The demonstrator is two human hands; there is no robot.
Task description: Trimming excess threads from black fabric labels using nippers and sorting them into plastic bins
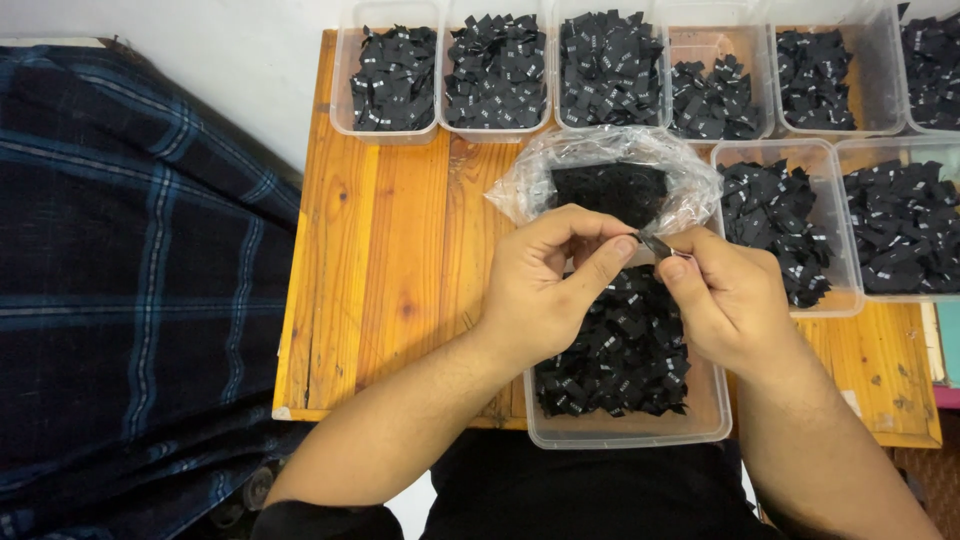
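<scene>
Your left hand and your right hand meet over the middle of the wooden table. Your fingers on both hands are pinched shut on one small black label. Your left thumb and first finger hold its left end, and your right thumb and first finger hold its right end. The label sits right between your fingertips, up in the air.

Just under your fingers is a clear plastic tub full of more black labels. Just past your fingertips, away from you, lies a crinkly clear plastic bag with a black stack inside. Farther past the bag stands a row of clear tubs along the far edge of the table, all holding black labels. To the right of your right hand are two more tubs with the same labels. Far to the left of your left hand is a dark checked cloth.
</scene>
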